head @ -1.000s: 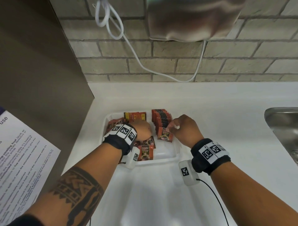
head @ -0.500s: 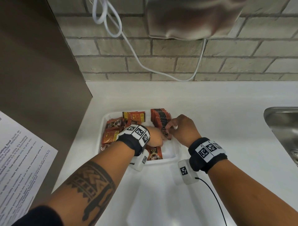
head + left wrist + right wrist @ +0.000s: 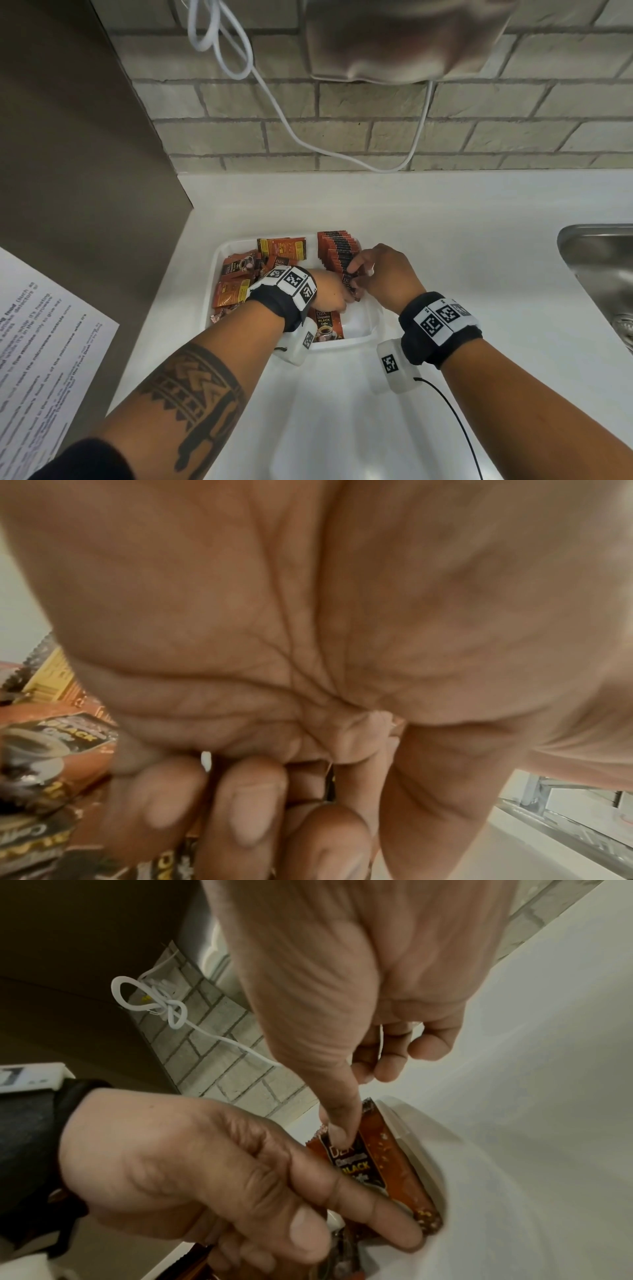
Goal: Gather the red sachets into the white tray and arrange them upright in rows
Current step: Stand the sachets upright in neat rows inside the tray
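The white tray sits on the white counter. A row of upright red sachets stands along its right side. Loose red sachets lie piled at its left, and one lies flat near the front. My right hand pinches the front end of the row, its thumb pressed on the front sachet. My left hand meets it there, fingers curled round that sachet's lower edge. The left wrist view shows mostly my palm.
A steel sink is set into the counter at the right. A brown cabinet panel with a paper notice stands on the left. The brick wall behind carries a white cable and a mounted appliance.
My left hand has moved right from the loose sachets to the front of the upright row, meeting the right hand. The right hand has stayed at the row.
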